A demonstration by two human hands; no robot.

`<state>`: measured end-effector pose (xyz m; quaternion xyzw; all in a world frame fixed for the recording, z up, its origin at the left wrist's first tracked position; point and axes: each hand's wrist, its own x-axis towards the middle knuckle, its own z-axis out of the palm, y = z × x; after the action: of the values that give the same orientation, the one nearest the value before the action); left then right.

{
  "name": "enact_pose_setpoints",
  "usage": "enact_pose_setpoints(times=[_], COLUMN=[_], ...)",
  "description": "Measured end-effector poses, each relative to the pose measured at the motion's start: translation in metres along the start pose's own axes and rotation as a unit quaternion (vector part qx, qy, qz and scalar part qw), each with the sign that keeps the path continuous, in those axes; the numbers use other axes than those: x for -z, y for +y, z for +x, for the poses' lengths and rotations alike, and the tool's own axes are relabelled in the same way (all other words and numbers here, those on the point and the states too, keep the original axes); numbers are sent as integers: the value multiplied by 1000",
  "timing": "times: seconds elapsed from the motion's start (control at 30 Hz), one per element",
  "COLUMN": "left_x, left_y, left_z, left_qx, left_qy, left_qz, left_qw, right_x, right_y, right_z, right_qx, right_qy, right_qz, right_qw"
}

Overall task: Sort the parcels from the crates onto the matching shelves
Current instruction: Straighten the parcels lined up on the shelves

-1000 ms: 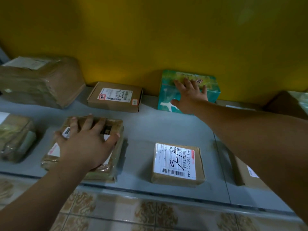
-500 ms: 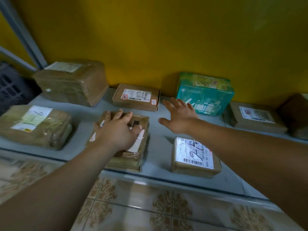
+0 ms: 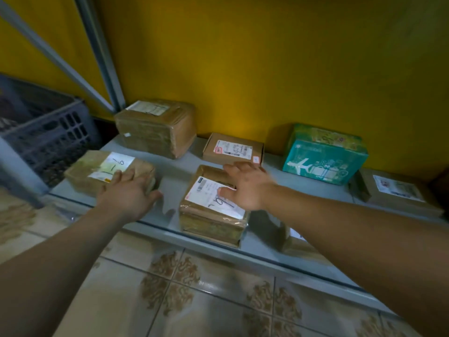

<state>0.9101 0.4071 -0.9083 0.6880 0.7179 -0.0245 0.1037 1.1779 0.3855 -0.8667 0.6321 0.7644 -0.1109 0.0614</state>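
Observation:
A low grey shelf (image 3: 267,239) against a yellow wall carries several parcels. My left hand (image 3: 126,193) lies open on the right end of a taped brown parcel (image 3: 97,171) at the front left. My right hand (image 3: 247,186) is spread flat over a second taped brown parcel (image 3: 209,215) with a white label, at the front middle. Behind them stand a large taped brown box (image 3: 158,127), a small cardboard box (image 3: 233,148) and a teal printed box (image 3: 325,154). Another brown parcel (image 3: 393,190) lies at the right. A further parcel is mostly hidden under my right forearm.
A dark plastic crate (image 3: 46,132) stands to the left of the shelf, past a grey metal upright (image 3: 102,57). Patterned floor tiles (image 3: 194,288) lie in front of the shelf edge.
My left hand left the middle parcel and moved left onto the front-left parcel. My right hand drew back from the teal box onto the middle parcel. The view swung left.

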Motion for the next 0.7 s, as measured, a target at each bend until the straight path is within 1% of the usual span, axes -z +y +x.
enact_pose_setpoints(times=[0.17, 0.3, 0.37, 0.43, 0.53, 0.6, 0.7], left_x=[0, -8, -15, -23, -32, -33, -30], left_y=[-13, -23, -24, -22, -21, -21, -22], left_z=[15, 35, 40, 41, 40, 42, 52], left_qx=[43, 85, 99, 104, 92, 86, 84], left_qy=[-14, -2, -11, -28, -50, -37, 12], left_qz=[-5, -12, -17, -21, 5, 22, 5], left_qw=[999, 996, 995, 994, 995, 995, 996], right_x=[-36, -39, -34, -35, -45, -48, -46], right_y=[-7, -6, -12, -17, -15, -15, -18], right_z=[17, 29, 36, 38, 32, 30, 37], right_qx=[1, 1, 5, 16, 14, 12, 14], right_qy=[-40, -14, -8, -20, -22, -16, -12], right_qz=[9, 10, 25, 33, 27, 23, 11], right_qw=[999, 1000, 1000, 999, 999, 1000, 1000])
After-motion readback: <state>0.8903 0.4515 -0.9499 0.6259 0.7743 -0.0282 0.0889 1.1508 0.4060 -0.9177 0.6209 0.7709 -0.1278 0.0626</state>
